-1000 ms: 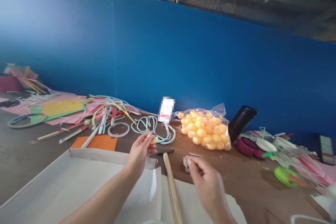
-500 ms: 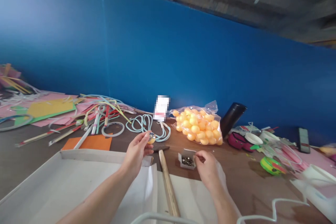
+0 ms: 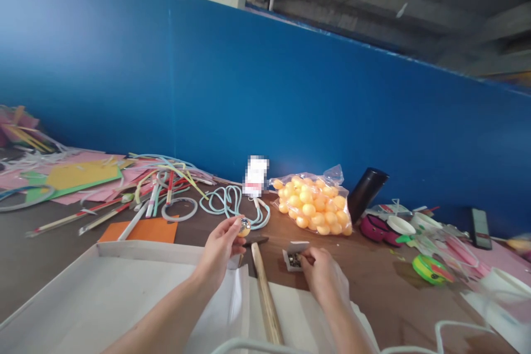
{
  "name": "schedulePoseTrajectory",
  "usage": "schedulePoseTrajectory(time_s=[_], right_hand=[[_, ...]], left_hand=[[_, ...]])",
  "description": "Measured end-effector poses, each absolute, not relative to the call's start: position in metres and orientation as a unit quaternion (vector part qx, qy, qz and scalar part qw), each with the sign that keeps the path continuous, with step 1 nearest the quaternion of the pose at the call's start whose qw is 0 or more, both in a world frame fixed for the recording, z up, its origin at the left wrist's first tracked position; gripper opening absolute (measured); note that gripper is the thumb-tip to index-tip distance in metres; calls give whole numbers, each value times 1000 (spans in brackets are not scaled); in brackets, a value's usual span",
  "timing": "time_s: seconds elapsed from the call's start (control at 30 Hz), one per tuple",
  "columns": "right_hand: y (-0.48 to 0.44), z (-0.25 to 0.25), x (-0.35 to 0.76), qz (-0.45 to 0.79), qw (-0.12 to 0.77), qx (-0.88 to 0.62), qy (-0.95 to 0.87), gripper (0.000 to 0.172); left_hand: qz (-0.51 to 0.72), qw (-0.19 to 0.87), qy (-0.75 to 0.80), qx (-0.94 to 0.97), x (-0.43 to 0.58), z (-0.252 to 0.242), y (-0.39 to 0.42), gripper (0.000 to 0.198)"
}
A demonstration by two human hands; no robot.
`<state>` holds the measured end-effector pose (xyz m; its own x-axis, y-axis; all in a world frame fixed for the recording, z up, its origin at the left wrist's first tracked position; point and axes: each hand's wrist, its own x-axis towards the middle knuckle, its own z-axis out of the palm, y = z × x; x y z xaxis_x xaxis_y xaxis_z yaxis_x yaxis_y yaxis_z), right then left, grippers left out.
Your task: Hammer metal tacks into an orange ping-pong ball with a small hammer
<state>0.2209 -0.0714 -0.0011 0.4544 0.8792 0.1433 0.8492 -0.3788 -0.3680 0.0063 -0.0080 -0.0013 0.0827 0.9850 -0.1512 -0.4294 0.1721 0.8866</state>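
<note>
Reaching over right edge of small white cardboard box point(image 3: 299, 245): right hand point(image 3: 326, 276), fingers bunched, grip unclear. Shiny metal pieces point(image 3: 294, 259) inside likely call for delicate touch. Left hand point(image 3: 219, 246) pinches yellow-and-silver ball point(image 3: 245, 226) near far right corner of shallow white tray point(image 3: 124, 287). Brown tabletop point(image 3: 381, 265), smooth blue wall point(image 3: 257, 77) along back edge, concrete ceiling point(image 3: 332, 0).

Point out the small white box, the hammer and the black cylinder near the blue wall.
Small white box point(image 3: 299, 246): head view, on its raised back flap.
Hammer point(image 3: 266, 294): head view, middle of its wooden handle.
Black cylinder point(image 3: 368, 193): head view, middle of its side.
</note>
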Motion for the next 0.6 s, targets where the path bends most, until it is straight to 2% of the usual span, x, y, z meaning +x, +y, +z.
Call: schedulePoseTrajectory(time_s=[0.6], right_hand=[[-69, -6, 218, 21, 211, -818, -535, 14]], left_hand=[[530, 653, 400, 363, 8, -7, -9, 38]])
